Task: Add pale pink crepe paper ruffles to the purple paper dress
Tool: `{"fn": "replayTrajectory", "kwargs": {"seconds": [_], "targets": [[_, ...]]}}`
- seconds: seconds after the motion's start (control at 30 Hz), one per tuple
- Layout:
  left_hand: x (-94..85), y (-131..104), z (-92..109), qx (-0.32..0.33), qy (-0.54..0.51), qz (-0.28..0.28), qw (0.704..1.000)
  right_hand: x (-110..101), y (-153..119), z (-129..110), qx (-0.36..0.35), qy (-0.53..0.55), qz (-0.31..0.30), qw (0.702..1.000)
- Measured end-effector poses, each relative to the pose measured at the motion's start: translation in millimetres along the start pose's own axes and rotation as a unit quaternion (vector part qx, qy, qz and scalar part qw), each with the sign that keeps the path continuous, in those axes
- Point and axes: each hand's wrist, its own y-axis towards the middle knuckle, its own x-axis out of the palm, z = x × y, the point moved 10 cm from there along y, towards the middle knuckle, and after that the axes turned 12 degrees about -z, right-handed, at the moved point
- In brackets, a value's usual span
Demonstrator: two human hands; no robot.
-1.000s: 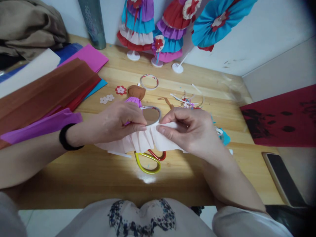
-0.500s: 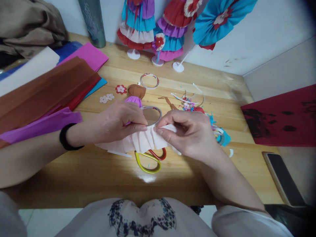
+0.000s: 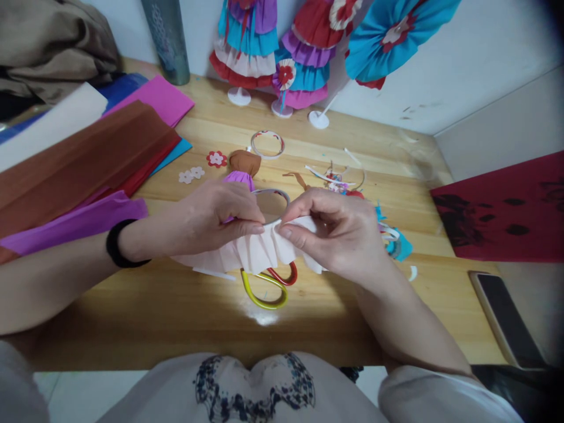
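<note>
A pale pink strip of crepe paper [image 3: 255, 252], gathered into pleats, spans both hands above the table. My left hand [image 3: 211, 214] pinches its top edge between thumb and fingers. Close beside it, my right hand [image 3: 337, 232] pinches the same edge, with a loose end of the strip falling below the fingers. Behind the strip lies a roll of tape [image 3: 287, 197], partly covered by the paper and hands. Under the strip are scissors [image 3: 264, 305] with one yellow and one red handle; their blades are hidden. A brown and purple paper piece [image 3: 244, 164] lies just beyond my left hand.
Folded crepe paper sheets [image 3: 88, 158] are stacked at the left. Another tape roll [image 3: 268, 145], paper flowers [image 3: 217, 159] and scraps [image 3: 339, 182] lie farther back. Layered paper dresses on stands [image 3: 247, 59] line the wall. A phone [image 3: 506, 317] rests at the right edge.
My right hand has shifted slightly, and the pale strip's right part now bunches and folds down more under its fingers. My left hand stays nearly still.
</note>
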Motion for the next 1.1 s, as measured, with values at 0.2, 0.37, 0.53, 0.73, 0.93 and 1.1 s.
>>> {"fn": "replayTrajectory", "kwargs": {"seconds": [0.2,0.37,0.53,0.73,0.93,1.1], "targets": [[-0.7,-0.3,0.6,-0.001,0.003,0.006,1.000,-3.7,-0.3,-3.9,0.008,-0.026,-0.016,0.999],[0.4,-0.5,-0.8,-0.001,-0.008,0.005,1.000,-5.5,-0.9,-5.2,0.025,-0.050,-0.025,0.998],[-0.6,-0.9,1.2,0.012,-0.002,0.012,1.000,-1.1,0.1,-6.3,0.023,-0.041,-0.032,0.998],[0.4,0.3,0.7,0.001,0.004,0.005,1.000,1.1,0.9,-4.0,0.033,-0.037,-0.034,0.998],[-3.2,-1.0,6.3,0.025,0.003,0.022,0.999,-3.3,1.2,-1.4,0.028,-0.028,-0.008,0.999],[-0.4,-0.4,3.1,0.006,-0.004,0.008,1.000,-2.9,1.2,0.8,0.029,-0.018,-0.008,0.999]]}}
